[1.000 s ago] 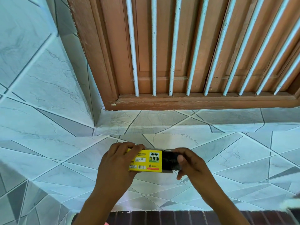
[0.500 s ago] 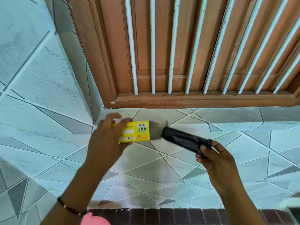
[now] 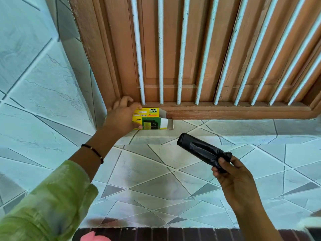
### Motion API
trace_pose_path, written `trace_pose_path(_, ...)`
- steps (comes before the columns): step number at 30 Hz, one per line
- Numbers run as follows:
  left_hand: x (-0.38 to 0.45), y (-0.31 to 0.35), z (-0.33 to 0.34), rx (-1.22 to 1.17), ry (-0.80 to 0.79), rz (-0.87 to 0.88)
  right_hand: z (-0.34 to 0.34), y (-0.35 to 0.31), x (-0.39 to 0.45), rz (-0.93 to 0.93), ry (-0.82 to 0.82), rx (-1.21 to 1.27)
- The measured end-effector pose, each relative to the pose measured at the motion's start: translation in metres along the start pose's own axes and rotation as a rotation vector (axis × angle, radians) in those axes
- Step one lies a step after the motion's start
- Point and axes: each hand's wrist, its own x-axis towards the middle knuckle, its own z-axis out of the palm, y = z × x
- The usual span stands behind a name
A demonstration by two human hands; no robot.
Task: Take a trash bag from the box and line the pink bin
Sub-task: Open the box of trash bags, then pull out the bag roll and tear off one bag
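The yellow trash bag box [image 3: 147,118] lies on the tiled window ledge against the wooden frame, its right end flaps open. My left hand [image 3: 122,117] is stretched out to it, fingers wrapped around its left end. My right hand [image 3: 231,174] holds a rolled black trash bag [image 3: 199,149] by its lower end, in the air in front of the ledge, the roll pointing up and left. A sliver of the pink bin [image 3: 92,237] shows at the bottom edge.
A brown wooden window frame [image 3: 225,112] with white vertical bars [image 3: 180,58] rises behind the ledge. Grey-white tiled wall [image 3: 156,180] fills the middle and left. A dark slatted strip [image 3: 173,233] runs along the bottom.
The black roll came out of the box. My left hand carried the box up to the window ledge; my right hand moved right and down with the roll.
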Motion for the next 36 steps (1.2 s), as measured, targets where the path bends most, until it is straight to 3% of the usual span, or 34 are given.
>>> trace_pose_path(5,-0.02,0.01,0.007,0.082,0.161,-0.013,0.007,0.008,0.0,0.029,0.0,-0.073)
trace_pose_path(8,-0.05,0.032,0.007,-0.108,0.369,0.053,0.013,0.016,0.0,0.025,-0.033,-0.116)
trace_pose_path(9,-0.065,0.044,0.007,-0.231,0.363,0.094,0.016,0.018,-0.001,0.024,-0.044,-0.134)
trace_pose_path(11,-0.096,0.071,0.012,-0.433,0.131,0.156,0.022,0.024,-0.002,0.021,-0.053,-0.174)
trace_pose_path(12,-0.11,0.082,0.018,-0.426,0.01,0.185,0.024,0.027,-0.003,0.022,-0.062,-0.193)
trace_pose_path(14,-0.129,0.096,0.033,-0.335,-0.072,0.232,0.029,0.032,-0.005,0.035,-0.079,-0.223)
trace_pose_path(24,-0.149,0.096,0.053,-0.653,-0.035,-0.14,0.038,0.064,-0.015,0.143,-0.106,-0.212)
trace_pose_path(29,-0.15,0.097,0.062,-0.805,-0.01,-0.258,0.04,0.062,-0.021,0.28,-0.226,-0.22)
trace_pose_path(36,-0.149,0.09,0.068,-1.045,-0.079,-0.442,0.043,0.065,-0.022,0.417,-0.162,-0.153)
